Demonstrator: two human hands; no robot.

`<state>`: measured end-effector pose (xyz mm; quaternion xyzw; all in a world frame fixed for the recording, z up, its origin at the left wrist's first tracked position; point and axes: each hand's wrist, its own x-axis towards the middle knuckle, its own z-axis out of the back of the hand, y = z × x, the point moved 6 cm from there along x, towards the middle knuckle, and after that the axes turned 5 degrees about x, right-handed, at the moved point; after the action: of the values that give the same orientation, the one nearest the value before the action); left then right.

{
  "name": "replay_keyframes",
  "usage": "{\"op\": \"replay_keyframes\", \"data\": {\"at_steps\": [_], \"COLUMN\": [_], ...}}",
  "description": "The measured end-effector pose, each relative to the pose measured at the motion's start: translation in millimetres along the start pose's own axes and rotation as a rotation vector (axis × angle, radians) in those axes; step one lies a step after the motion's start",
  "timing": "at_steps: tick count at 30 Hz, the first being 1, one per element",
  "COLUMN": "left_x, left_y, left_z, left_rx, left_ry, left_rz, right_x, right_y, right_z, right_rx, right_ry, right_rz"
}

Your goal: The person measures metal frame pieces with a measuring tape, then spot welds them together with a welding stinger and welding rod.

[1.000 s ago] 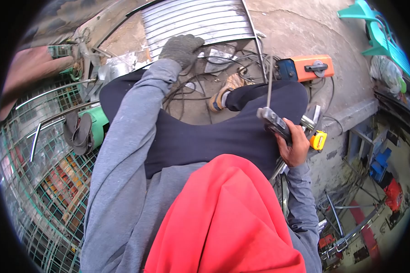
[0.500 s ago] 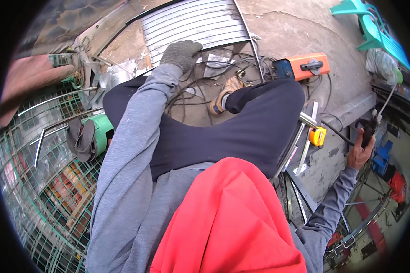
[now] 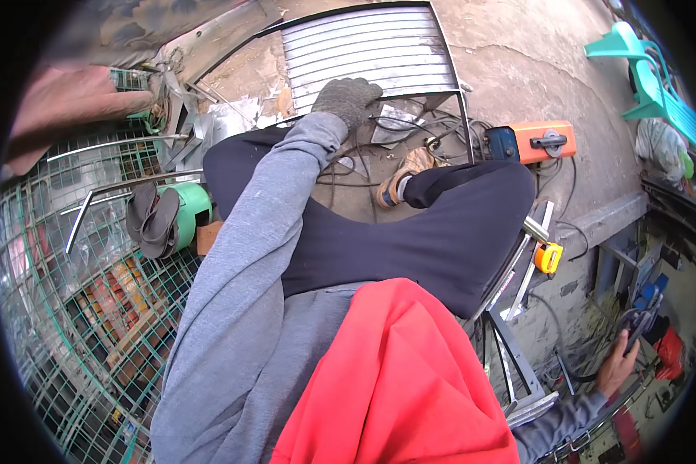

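My left hand [image 3: 348, 102], in a dark grey knitted glove, is closed over the near edge of a dark metal frame [image 3: 455, 85] fitted with ridged, light-coloured slats [image 3: 371, 52]. At the lower right, my bare right hand [image 3: 619, 363] is wrapped round a dark tool [image 3: 636, 321] with a black cable near it. The tool's far end is hard to make out against the clutter. Between my knees, a patterned shoe [image 3: 394, 189] stands on the ground near loose cables.
An orange and blue machine [image 3: 530, 142] sits beyond my right knee, with a yellow tape measure [image 3: 548, 257] nearer. Metal bars [image 3: 518, 356] lie at right. Turquoise chairs [image 3: 657, 93] are at upper right. Green wire mesh [image 3: 77, 309] and dark sandals [image 3: 153, 220] are left.
My right hand has moved down and slightly right with the dark tool; the thin rod seen extending from it earlier is no longer distinguishable. My left hand stays at the frame as the view shifts.
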<state>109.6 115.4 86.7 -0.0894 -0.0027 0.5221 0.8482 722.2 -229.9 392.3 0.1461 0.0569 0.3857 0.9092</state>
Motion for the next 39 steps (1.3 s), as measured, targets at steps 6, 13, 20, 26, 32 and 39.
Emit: {"op": "replay_keyframes", "data": {"at_steps": [6,13,20,26,32,39], "left_x": [1,1,1,1,-1,0], "left_y": [0,1,3,2,4,2], "left_z": [-2,-7,-7,-7,-5,-2], "left_rx": [0.002,0.011,0.015,-0.002,-0.014,-0.017], "left_ry": [-0.017,0.015,-0.042,-0.068,-0.102,-0.091], "left_rz": [-0.026,-0.01,-0.022,-0.044,-0.05,-0.046], "right_x": [-114,-149,-147,-131,-137,-142], "right_y": [150,269,292,297,293,279], "right_z": [-158,-230,-261,-281,-289,-298], "right_rx": [0.317,0.236,0.176,0.335,0.416,0.453], "right_ry": [0.465,0.702,0.679,0.532,0.523,0.493], "right_rz": [0.209,0.8,0.948,1.013,0.91,0.863]}}
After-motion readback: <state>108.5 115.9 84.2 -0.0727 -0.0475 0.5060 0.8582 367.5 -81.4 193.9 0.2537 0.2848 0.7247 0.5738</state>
